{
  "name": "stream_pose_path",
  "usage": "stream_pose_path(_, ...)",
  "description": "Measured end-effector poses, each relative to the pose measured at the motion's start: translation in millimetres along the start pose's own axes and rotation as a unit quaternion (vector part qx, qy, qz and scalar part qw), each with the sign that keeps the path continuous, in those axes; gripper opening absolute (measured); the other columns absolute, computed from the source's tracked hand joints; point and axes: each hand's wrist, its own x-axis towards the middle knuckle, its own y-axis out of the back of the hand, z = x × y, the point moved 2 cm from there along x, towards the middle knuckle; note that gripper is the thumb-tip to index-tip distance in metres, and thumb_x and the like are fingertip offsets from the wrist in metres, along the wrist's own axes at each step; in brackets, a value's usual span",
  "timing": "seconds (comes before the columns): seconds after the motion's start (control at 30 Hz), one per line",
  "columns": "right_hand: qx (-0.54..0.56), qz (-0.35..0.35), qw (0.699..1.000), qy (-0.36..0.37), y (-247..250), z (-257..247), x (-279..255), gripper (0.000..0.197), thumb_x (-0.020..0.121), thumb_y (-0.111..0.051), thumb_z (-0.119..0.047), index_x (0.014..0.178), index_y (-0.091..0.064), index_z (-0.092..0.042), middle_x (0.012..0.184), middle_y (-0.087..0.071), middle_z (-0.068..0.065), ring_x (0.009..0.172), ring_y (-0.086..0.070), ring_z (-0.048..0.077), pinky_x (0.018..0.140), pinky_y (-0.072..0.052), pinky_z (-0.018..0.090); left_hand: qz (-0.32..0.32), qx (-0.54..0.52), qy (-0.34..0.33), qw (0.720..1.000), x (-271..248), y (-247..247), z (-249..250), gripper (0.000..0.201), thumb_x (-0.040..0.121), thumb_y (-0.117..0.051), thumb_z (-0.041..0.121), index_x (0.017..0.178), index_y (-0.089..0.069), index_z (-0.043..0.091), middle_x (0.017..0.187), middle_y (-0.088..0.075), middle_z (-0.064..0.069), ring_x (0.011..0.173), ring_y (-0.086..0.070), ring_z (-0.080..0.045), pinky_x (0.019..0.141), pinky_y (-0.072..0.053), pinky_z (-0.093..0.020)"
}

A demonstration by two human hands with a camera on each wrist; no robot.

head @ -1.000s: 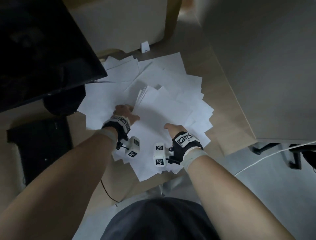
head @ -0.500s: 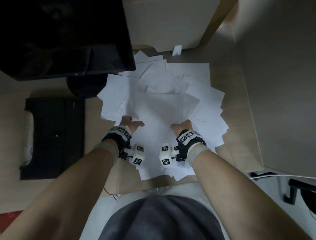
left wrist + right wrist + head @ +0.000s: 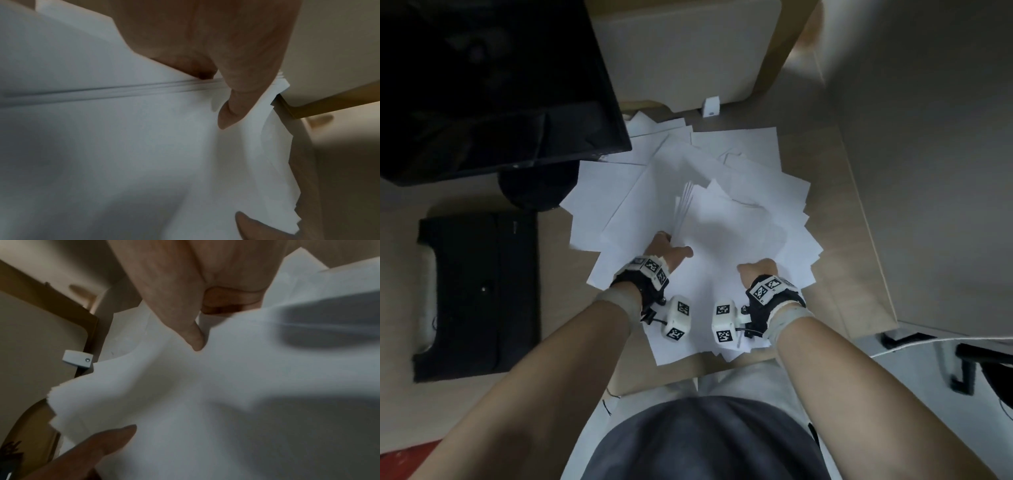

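Two hands on the job, one stack between them. My left hand (image 3: 666,254) has the stack (image 3: 726,236) by its left edge, thumb (image 3: 232,104) pressed down on top and fingers tucked underneath, a firm pinch. The left wrist view shows that edge as several thin layers running side by side, too blurred to count. My right hand (image 3: 758,272) grips the near right side the same way, thumb (image 3: 192,335) on the top sheet, fingers curled under and mostly out of sight. So both hands are clamped on the one stack, a short way apart, thumbs pointing inward at each other.

The stack sits over the middle of the desk (image 3: 859,281), on top of a wide spread of loose sheets (image 3: 753,154). Its left edge is lifted and fans out, and its right side lies lower. The loose sheets lie at all angles, with corners sticking out on every side. They overlap so much that I can't give a number, only that there are many.

Round the paper there's one black monitor (image 3: 482,85) at the far left, its foot (image 3: 537,186) just beside the spread. One small white block (image 3: 711,107) stands just beyond the far sheets, and one white cable (image 3: 928,341) runs off to the right. Two white marker cubes (image 3: 677,320), one at each wrist.
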Motion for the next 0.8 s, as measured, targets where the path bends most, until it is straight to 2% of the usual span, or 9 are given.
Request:
stream_pose_path(0.1, 0.014, 0.025, 0.999, 0.015, 10, 11, 11, 0.041, 0.094, -0.054, -0.02, 0.128, -0.049, 0.002, 0.125, -0.057, 0.018, 0.107, -0.057, 0.031, 0.079, -0.036, 0.03, -0.017, 0.011, -0.016, 1.0, 4, -5, 6, 0.057, 0.078, -0.074, 0.025, 0.127, -0.05, 0.007, 0.112, -0.06, -0.009, 0.109, -0.059, -0.03, 0.09, -0.048, -0.033)
stream_pose_path(0.2, 0.09, 0.014, 0.996, -0.011, 12, 11, 11, 0.048, 0.097, -0.051, -0.016, 0.137, -0.033, 0.003, 0.133, -0.048, 0.014, 0.114, -0.051, 0.031, 0.091, -0.038, 0.033, 0.047, 0.075, -0.023, 0.996, 8, 10, 9, 0.058, 0.078, -0.072, 0.029, 0.132, -0.055, 0.017, 0.131, -0.055, -0.009, 0.121, -0.054, -0.031, 0.097, -0.046, -0.035)
stream_pose_path(0.3, 0.117, -0.017, 0.993, 0.004, 6, -4, 5, 0.05, 0.099, -0.047, -0.015, 0.142, -0.028, 0.002, 0.138, -0.045, 0.017, 0.127, -0.046, 0.036, 0.096, -0.041, 0.038, 0.089, 0.076, 0.007, 0.993, 17, 37, 2, 0.066, 0.076, -0.075, 0.03, 0.137, -0.051, 0.02, 0.144, -0.046, -0.009, 0.127, -0.048, -0.032, 0.103, -0.044, -0.038)
stream_pose_path(0.37, 0.122, -0.022, 0.992, 0.014, -4, -16, 0, 0.051, 0.099, -0.046, -0.015, 0.142, -0.029, 0.006, 0.138, -0.045, 0.017, 0.124, -0.049, 0.036, 0.085, -0.039, 0.036, 0.094, 0.098, 0.014, 0.991, 25, 54, -6, 0.075, 0.077, -0.073, 0.032, 0.144, -0.041, 0.02, 0.151, -0.033, -0.008, 0.134, -0.039, -0.032, 0.108, -0.038, -0.041)
stream_pose_path(0.4, 0.114, -0.018, 0.993, 0.034, -10, -22, 0, 0.049, 0.097, -0.049, -0.017, 0.138, -0.036, 0.006, 0.133, -0.05, 0.02, 0.113, -0.053, 0.034, 0.082, -0.037, 0.033, 0.098, 0.109, 0.015, 0.989, 27, 63, -8, 0.079, 0.078, -0.071, 0.033, 0.147, -0.035, 0.019, 0.154, -0.027, -0.007, 0.138, -0.034, -0.032, 0.109, -0.035, -0.043)
stream_pose_path(0.5, 0.103, -0.019, 0.993, 0.055, -26, -39, 5, 0.046, 0.093, -0.054, -0.019, 0.131, -0.043, 0.004, 0.106, -0.049, 0.01, 0.091, -0.044, 0.023, 0.079, -0.035, 0.029, 0.111, 0.122, 0.012, 0.986, 39, 87, -13, 0.087, 0.078, -0.068, 0.035, 0.152, -0.026, 0.018, 0.158, -0.021, -0.007, 0.141, -0.029, -0.034, 0.111, -0.033, -0.047)
stream_pose_path(0.6, 0.127, -0.017, 0.992, 0.015, -37, -54, 9, 0.057, 0.09, -0.057, -0.016, 0.137, -0.031, 0.001, 0.115, -0.048, 0.01, 0.097, -0.05, 0.024, 0.083, -0.038, 0.031, 0.097, 0.103, 0.022, 0.99, 53, 100, -15, 0.087, 0.078, -0.067, 0.04, 0.152, -0.026, 0.019, 0.155, -0.03, -0.009, 0.137, -0.036, -0.034, 0.108, -0.037, -0.045)
stream_pose_path(0.7, 0.11, 0.008, 0.994, 0.001, -42, -74, 7, 0.074, 0.08, -0.069, -0.028, 0.138, -0.03, -0.003, 0.133, -0.046, 0.015, 0.114, -0.054, 0.034, 0.091, -0.048, 0.041, 0.084, 0.11, 0.036, 0.99, 65, 103, -8, 0.087, 0.078, -0.069, 0.045, 0.151, -0.028, 0.022, 0.154, -0.029, -0.008, 0.138, -0.033, -0.034, 0.111, -0.034, -0.047)
stream_pose_path(0.8, 0.098, -0.027, 0.995, -0.006, -51, -98, 9, 0.086, 0.078, -0.073, -0.039, 0.14, -0.029, 0.0, 0.136, -0.046, 0.013, 0.116, -0.053, 0.028, 0.086, -0.045, 0.034, 0.074, 0.133, 0.04, 0.988, 75, 104, 1, 0.09, 0.073, -0.067, 0.055, 0.15, -0.031, 0.025, 0.149, -0.034, -0.013, 0.135, -0.037, -0.036, 0.109, -0.037, -0.048)
